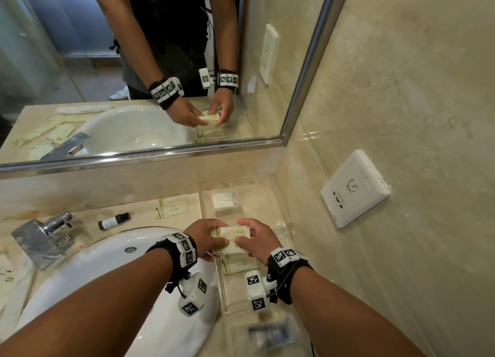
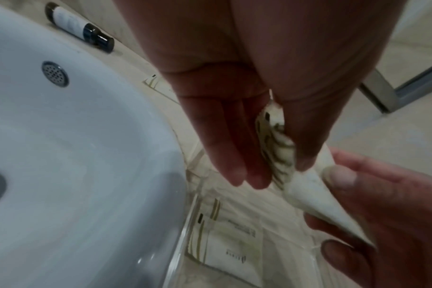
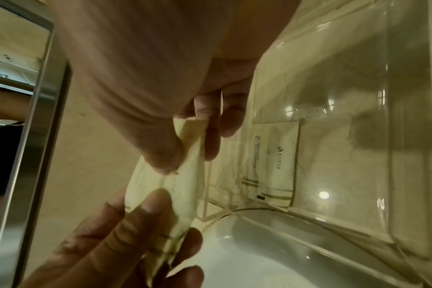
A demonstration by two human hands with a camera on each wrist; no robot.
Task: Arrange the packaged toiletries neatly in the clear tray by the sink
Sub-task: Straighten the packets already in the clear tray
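Note:
Both hands hold a small bundle of cream sachets (image 1: 233, 232) just above the clear tray (image 1: 285, 226) to the right of the sink. My left hand (image 1: 217, 236) pinches the bundle's left end, and in the left wrist view the thumb and fingers (image 2: 234, 165) clamp its striped edges (image 2: 276, 140). My right hand (image 1: 247, 233) pinches the other end, seen in the right wrist view as thumb against fingers (image 3: 188, 157) on the bundle (image 3: 180, 191). Inside the tray lie a cream gold-striped sachet (image 1: 238, 264) (image 2: 229, 243) (image 3: 276, 165) and a white packet (image 1: 225, 200).
One more cream sachet (image 1: 172, 205) and a small dark bottle (image 1: 113, 221) lie on the counter behind the white sink (image 1: 120, 276). The chrome faucet (image 1: 42, 238) stands at left. A wall socket (image 1: 355, 188) is at right, and a blurred dark packet (image 1: 270, 332) lies at the counter's front.

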